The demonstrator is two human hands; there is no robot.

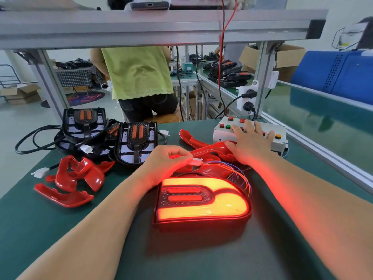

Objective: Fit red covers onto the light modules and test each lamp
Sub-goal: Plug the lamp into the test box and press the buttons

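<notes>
Lower centre of the frame, the covered lamp [201,201] lies flat on the green mat, glowing red and amber. The left hand [167,164] pinches the white connector [195,161] just above it, with thin coloured wires [240,174] trailing right. The right hand [250,142], fingers spread flat, rests on the buttons of the white test box [221,136] at centre right. The lamp looks like light, rigid moulded plastic with a glossy, easily scuffed lens; best lifted by its dark rim, never by the fine wires. Spare red covers [74,178] lie at left, bare light modules [135,142] behind them
</notes>
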